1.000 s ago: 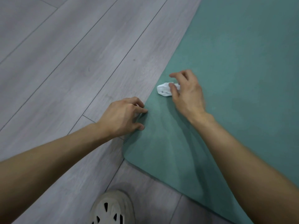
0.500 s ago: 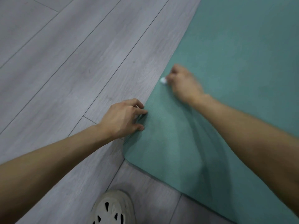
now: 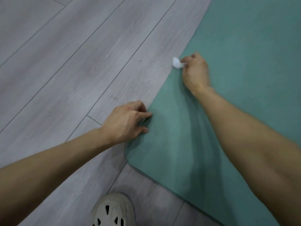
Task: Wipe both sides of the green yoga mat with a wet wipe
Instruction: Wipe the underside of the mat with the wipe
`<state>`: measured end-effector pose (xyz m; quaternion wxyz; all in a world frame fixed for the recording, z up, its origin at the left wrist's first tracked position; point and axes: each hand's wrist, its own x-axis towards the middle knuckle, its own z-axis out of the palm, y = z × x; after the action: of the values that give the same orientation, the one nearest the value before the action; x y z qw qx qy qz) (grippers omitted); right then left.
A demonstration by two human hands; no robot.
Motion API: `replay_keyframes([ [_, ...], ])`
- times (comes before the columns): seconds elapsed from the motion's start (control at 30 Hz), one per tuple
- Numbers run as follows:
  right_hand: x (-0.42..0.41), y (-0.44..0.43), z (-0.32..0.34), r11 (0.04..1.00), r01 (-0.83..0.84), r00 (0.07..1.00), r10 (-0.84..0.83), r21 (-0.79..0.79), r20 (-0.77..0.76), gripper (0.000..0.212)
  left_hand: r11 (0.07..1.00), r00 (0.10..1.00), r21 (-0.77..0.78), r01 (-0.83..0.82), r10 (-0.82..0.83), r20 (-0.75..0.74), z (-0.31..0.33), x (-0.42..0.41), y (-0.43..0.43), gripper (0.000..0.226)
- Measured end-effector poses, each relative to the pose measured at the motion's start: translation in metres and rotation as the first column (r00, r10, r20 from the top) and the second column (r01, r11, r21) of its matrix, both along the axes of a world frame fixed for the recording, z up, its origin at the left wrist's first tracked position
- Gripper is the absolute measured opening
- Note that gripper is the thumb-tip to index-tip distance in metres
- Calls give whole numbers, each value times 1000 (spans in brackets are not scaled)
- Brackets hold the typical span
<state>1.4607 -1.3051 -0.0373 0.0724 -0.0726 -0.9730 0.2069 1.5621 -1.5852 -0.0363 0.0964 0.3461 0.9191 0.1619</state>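
The green yoga mat (image 3: 244,46) lies flat on the floor and fills the right side of the view, its near corner rounded. My right hand (image 3: 195,72) pinches a crumpled white wet wipe (image 3: 177,63) right at the mat's left edge, with part of the wipe over the floor. My left hand (image 3: 127,121) rests on the same edge nearer to me, with the fingers curled at the rim and the thumb pressing on top of the mat.
Grey wood-look floor planks (image 3: 73,62) stretch to the left and behind. A pale perforated shoe (image 3: 114,211) stands at the bottom edge, just short of the mat's near corner.
My right hand closed on the wipe and slid it farther along the mat's left edge, away from me. My left hand stayed on the edge.
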Motion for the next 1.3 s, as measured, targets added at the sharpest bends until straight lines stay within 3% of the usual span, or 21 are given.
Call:
replay_keyframes([
  [0.07, 16, -15, 0, 997, 44, 998, -42, -56, 36, 35, 1000, 1000, -1, 3, -3, -1, 0, 0, 0, 63],
  [0.13, 62, -45, -4, 965, -246, 966, 252, -93, 58, 29, 1000, 1000, -3, 4, -4, -9, 1, 1, 0, 63],
  [0.17, 88, -55, -9, 896, -428, 898, 436, -118, 56, 31, 1000, 1000, -3, 0, 0, -15, 1, 1, -1, 63],
  [0.23, 104, -57, -3, 796, -594, 794, 603, -112, 72, 40, 1000, 1000, -3, -2, 2, -22, 1, 1, 0, 62],
  [0.3, 67, -36, 2, 857, -515, 857, 514, 9, 48, 40, 1000, 1000, -7, 4, -4, -8, 2, 0, 1, 62],
  [0.37, 19, -3, 2, 980, -188, 981, 184, 62, 67, 36, 1000, 1000, -13, 13, -13, 5, 2, -1, 1, 63],
  [0.43, -6, 12, -1, 997, 81, 995, -80, -13, 58, 32, 1000, 1000, -14, 18, -18, 6, 1, -1, 0, 63],
  [0.47, -3, 3, -1, 993, 103, 993, -99, -55, 70, 31, 1000, 1000, -13, 19, -19, 2, 1, -2, 0, 63],
  [0.57, 55, -46, -9, 970, -238, 968, 241, -52, 72, 31, 1000, 1000, -20, -2, 2, 4, 0, -2, 2, 63],
  [0.63, 109, -71, -6, 865, -488, 868, 495, -121, 37, 31, 1000, 1000, -30, -9, 9, -3, 0, -1, 2, 61],
  [0.7, 113, -67, -5, 792, -605, 791, 610, -88, 48, 27, 1000, 1000, -28, -2, 1, -11, 0, 0, 3, 61],
  [0.77, 69, -45, -12, 851, -525, 851, 524, 16, 45, 32, 1000, 1000, -28, 8, -8, -4, 0, 0, 3, 63],
  [0.83, 15, -10, -15, 982, -191, 981, 191, 3, 41, 37, 999, 1000, -34, 15, -15, 7, 2, 0, 3, 64],
  [0.9, -9, 9, -14, 993, 111, 994, -110, -43, 23, 33, 999, 1000, -35, 20, -20, 2, 1, -1, 2, 64],
  [0.97, 11, -14, -10, 994, 74, 997, -71, -83, 36, 28, 999, 1000, -25, 29, -29, -2, 1, -1, 1, 64],
  [1.03, 65, -52, -7, 967, -227, 972, 232, -119, 35, 26, 999, 999, -19, 31, -31, -7, 2, 0, -1, 60],
  [1.07, 97, -67, -7, 907, -394, 915, 402, -146, 31, 26, 999, 999, -13, 36, -36, -14, 1, 1, -2, 56],
  [1.17, 128, -65, -8, 795, -591, 801, 599, -135, 19, 27, 998, 998, 30, 58, -57, -35, 1, 6, -8, 41],
  [1.23, 86, -39, -9, 903, -428, 904, 428, -37, 1, 28, 996, 997, 46, 71, -70, -29, 1, 8, -10, 40],
  [1.3, 41, -11, -3, 993, -117, 993, 117, 13, 10, 28, 995, 997, 60, 80, -79, -17, 3, 8, -11, 37],
])
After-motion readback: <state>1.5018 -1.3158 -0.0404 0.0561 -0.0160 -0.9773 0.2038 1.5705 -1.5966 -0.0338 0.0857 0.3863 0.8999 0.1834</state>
